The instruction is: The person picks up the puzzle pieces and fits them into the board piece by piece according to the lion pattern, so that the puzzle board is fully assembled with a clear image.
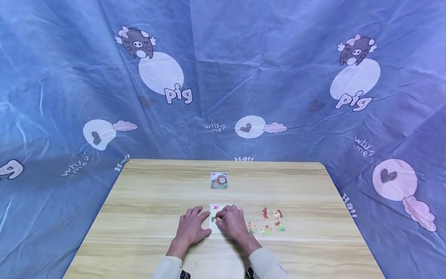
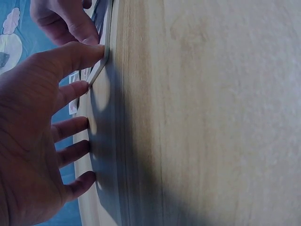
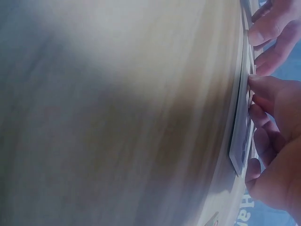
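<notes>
A thin white puzzle board (image 1: 213, 229) lies flat on the table between the two hands, with a pink print near its top and a green puzzle piece (image 1: 213, 219) at its left side. My left hand (image 1: 190, 227) has its fingers spread; thumb and forefinger touch the board's left edge. Over the board, my right hand (image 1: 234, 223) curls its fingers and pinches a small orange puzzle piece (image 1: 218, 218), mostly hidden beneath the fingertips. In the right wrist view, the thumb of the right hand (image 3: 282, 155) is down at the board (image 3: 240, 136).
Several loose pieces lie right of the board, among them a red piece (image 1: 265, 213), a brown-eared one (image 1: 277, 214) and a green one (image 1: 280, 226). Farther back is a lion picture card (image 1: 218, 181). A blue printed curtain (image 1: 223, 77) surrounds the wooden table (image 1: 156, 186).
</notes>
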{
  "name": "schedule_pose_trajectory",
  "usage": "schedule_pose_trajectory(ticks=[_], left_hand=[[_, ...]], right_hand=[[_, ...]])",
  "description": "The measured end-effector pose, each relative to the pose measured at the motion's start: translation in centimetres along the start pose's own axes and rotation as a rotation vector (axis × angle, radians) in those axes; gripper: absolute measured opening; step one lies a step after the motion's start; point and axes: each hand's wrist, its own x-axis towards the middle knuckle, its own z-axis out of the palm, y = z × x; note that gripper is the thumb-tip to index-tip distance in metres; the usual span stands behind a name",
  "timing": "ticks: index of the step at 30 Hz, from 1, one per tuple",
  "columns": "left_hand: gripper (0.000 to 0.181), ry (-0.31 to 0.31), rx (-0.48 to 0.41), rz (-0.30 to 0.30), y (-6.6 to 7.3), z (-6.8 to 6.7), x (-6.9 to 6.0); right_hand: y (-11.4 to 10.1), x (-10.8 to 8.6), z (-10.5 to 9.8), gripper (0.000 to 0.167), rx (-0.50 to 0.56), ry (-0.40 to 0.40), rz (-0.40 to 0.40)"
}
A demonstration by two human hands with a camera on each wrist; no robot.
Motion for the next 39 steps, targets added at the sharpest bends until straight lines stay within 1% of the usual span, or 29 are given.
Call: schedule_pose_trajectory(ticks=[8,18,23,28,31,34,37,39], left_hand=[[0.061,-0.005,0.012,0.000,0.1,0.0,0.0],[0.062,-0.015,0.002,-0.008,0.0,0.1,0.1],[0.062,-0.016,0.008,-0.006,0.0,0.3,0.2],[0.062,0.003,0.019,0.002,-0.1,0.3,0.2],[0.062,0.004,0.019,-0.002,-0.1,0.3,0.2],[0.062,-0.005,0.010,-0.009,0.0,0.2,0.2],[0.062,-0.015,0.008,-0.013,0.0,0.2,0.2],[0.062,-0.017,0.010,-0.012,0.0,0.1,0.1]], right_hand=[[0.2,0.3,-0.2,0.019,-0.037,-0.045,-0.069],[0.4,0.6,-0.5,0.024,-0.053,-0.102,-0.115],[0.3,0.6,-0.4,0.026,-0.051,-0.142,-0.108],[0.3,0.6,-0.3,0.027,-0.064,-0.150,-0.107],[0.3,0.5,-0.4,0.028,-0.053,-0.139,-0.112],[0.5,0.4,-0.5,0.027,-0.023,-0.106,-0.100],[0.8,0.3,-0.8,0.027,0.013,-0.084,-0.063],[1.1,0.2,-1.1,0.028,0.031,-0.085,-0.029]])
